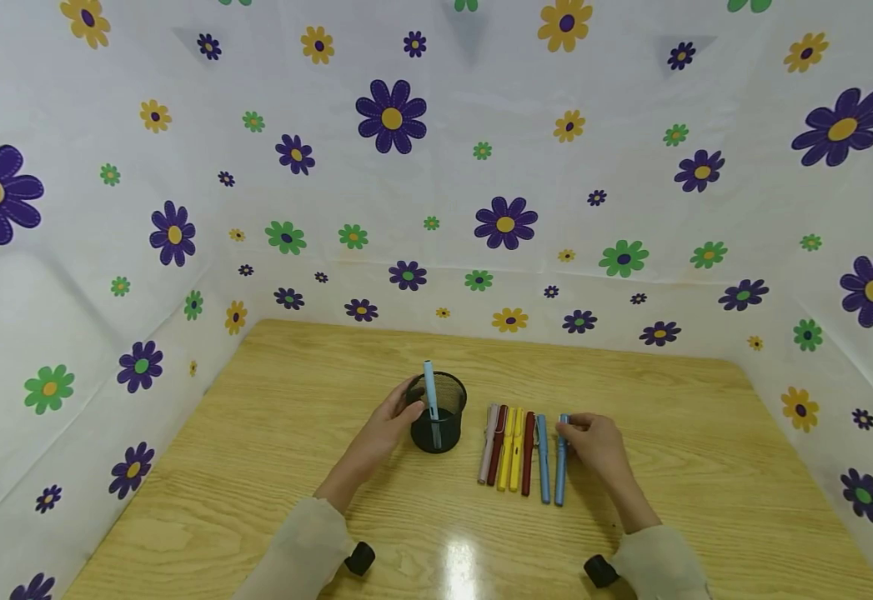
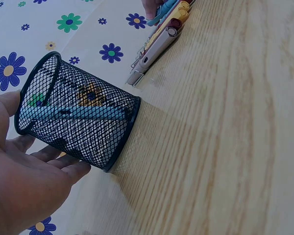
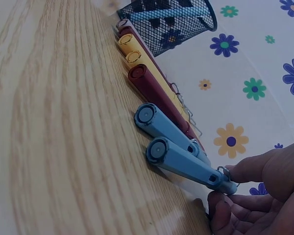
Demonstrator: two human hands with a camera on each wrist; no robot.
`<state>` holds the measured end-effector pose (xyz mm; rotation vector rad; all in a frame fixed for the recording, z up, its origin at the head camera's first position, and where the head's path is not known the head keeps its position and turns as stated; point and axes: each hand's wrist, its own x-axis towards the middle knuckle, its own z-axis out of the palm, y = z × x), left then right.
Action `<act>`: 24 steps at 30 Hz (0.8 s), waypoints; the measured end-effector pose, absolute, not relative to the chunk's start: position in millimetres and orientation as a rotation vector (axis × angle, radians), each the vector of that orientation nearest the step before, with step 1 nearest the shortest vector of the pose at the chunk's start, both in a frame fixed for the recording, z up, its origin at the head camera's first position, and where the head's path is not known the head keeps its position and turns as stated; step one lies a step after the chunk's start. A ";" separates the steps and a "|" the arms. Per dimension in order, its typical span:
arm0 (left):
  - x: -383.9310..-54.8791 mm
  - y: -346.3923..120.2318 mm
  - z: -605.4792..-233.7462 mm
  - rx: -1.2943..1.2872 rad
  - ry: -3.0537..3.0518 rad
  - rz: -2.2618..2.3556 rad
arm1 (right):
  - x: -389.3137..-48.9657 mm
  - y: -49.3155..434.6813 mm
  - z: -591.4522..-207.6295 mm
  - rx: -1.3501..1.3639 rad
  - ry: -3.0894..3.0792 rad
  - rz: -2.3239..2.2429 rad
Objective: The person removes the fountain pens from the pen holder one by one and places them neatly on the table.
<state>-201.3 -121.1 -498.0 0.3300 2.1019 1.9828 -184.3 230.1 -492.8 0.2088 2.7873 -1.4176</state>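
Observation:
A black mesh pen holder (image 1: 449, 435) stands upright on the table, with one light blue pen (image 1: 430, 388) leaning inside it. My left hand (image 1: 385, 427) holds the holder from its left side, thumb at the rim and fingers around the mesh (image 2: 78, 98). To the right lies a row of pens: a greyish-pink one (image 1: 487, 454), dark red ones (image 1: 528, 458), yellow ones (image 1: 514, 458) and a blue one (image 1: 544, 467). At the row's right end, my right hand (image 1: 597, 446) pinches the clip end of another blue pen (image 3: 186, 165), which still lies along the tabletop.
The light wooden table (image 1: 316, 375) meets white flower-printed cloth (image 1: 436, 183) at the back and on both sides. A black wrist device (image 1: 361, 558) shows at the left sleeve and another (image 1: 599, 572) at the right. Light glares near the front edge.

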 end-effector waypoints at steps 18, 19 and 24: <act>-201.6 -121.1 -497.6 0.318 2.104 1.976 | -179.9 225.8 -489.0 0.176 2.804 -1.454; -201.6 -121.1 -497.6 0.318 2.102 1.977 | -179.8 225.5 -488.6 0.177 2.803 -1.460; -202.0 -121.3 -497.7 0.319 2.101 1.976 | -181.3 222.7 -486.8 0.178 2.815 -1.482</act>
